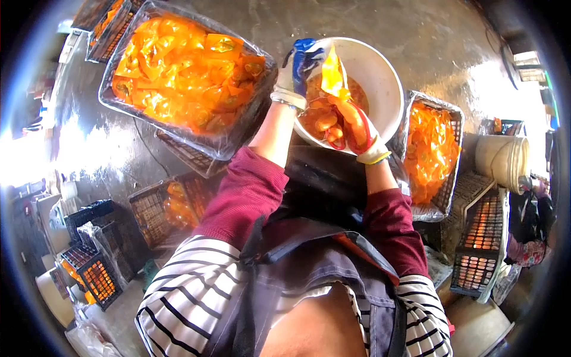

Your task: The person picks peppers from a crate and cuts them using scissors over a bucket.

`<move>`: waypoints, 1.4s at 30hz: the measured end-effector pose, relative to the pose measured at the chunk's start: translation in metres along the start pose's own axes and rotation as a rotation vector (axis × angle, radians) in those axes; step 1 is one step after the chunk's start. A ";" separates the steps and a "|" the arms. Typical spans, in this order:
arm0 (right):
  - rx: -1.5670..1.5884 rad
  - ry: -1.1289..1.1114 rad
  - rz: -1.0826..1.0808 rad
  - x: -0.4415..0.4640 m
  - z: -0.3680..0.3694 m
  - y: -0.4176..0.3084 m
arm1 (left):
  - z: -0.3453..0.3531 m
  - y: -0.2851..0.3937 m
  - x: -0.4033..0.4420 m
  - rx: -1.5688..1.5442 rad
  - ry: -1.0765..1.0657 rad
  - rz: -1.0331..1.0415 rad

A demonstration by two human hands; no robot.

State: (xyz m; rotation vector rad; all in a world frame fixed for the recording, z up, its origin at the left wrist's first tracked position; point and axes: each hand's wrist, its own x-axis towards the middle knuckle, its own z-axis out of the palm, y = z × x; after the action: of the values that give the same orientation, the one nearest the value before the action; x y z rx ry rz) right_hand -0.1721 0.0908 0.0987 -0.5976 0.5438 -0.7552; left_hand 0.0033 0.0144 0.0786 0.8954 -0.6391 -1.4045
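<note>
My right hand (355, 126), in a glove with a yellow-edged cuff, is over the white bucket (388, 89). Its fingers close round the lower end of an upright orange-yellow plastic packet (334, 74). My left hand (301, 66), in a blue and white glove, is at the bucket's left rim, just left of the packet's upper part. Its fingertips are blurred, and I cannot make out whether they grip the packet's edge. Reddish-orange liquid with rounded lumps (324, 122) lies in the bucket, partly hidden by my right hand.
A plastic-lined crate (253, 128) heaped with shiny orange packets (184, 74) stands at left. Another lined crate (455, 128) of packets stands at right. Beyond it are a cream bucket (496, 156) and a black crate (476, 271). More crates (148, 214) stand lower left.
</note>
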 end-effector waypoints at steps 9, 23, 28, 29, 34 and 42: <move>0.059 0.121 -0.280 -0.009 -0.014 0.017 | 0.025 0.006 -0.019 -0.435 -0.427 -0.427; -0.038 0.079 -0.242 -0.004 0.001 -0.014 | 0.011 -0.011 -0.026 -0.318 -0.393 -0.498; -0.023 0.086 -0.044 0.011 -0.010 -0.018 | 0.007 -0.036 -0.005 0.031 -0.098 -0.316; -0.075 0.133 -0.010 0.013 -0.021 -0.011 | 0.000 -0.039 -0.001 0.070 -0.089 -0.134; -0.390 0.369 0.239 0.015 -0.050 0.027 | -0.033 -0.040 0.028 0.017 0.053 0.012; -0.173 0.267 0.153 0.029 -0.048 0.044 | -0.009 -0.042 0.016 -0.395 -0.101 0.013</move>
State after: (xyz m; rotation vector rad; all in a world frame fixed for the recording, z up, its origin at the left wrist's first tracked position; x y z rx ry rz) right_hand -0.1654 0.0799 0.0287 -0.6111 0.8981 -0.6502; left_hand -0.0112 0.0021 0.0365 0.5087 -0.4191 -1.5040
